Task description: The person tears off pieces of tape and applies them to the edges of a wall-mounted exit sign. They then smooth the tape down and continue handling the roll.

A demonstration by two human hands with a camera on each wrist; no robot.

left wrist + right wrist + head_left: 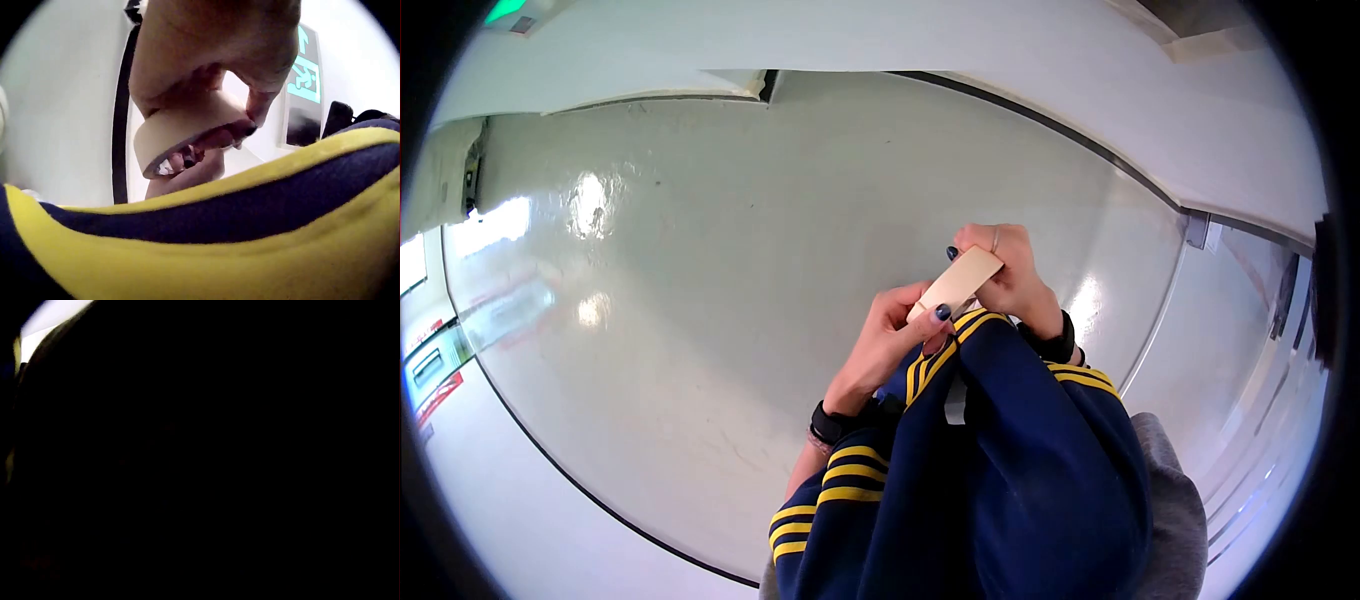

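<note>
A cream roll of masking tape [962,280] is held between both hands in front of the body. The left hand [888,338] grips its near end, the dark-nailed thumb lying on the tape near the edge. At the far end, the right hand [1008,268] has its fingers curled against the roll. In the left wrist view the roll [187,122] shows its curved outer face below the left hand [219,50], with fingers visible at its inner opening. The right wrist view is almost wholly black and hides that hand's work.
Navy sleeves with yellow stripes [855,470] and a black wristband [832,422] surround the hands. Below lies a glossy grey-green floor [730,250], bounded by white walls [850,35] with dark skirting. A green exit sign [303,78] hangs in the left wrist view.
</note>
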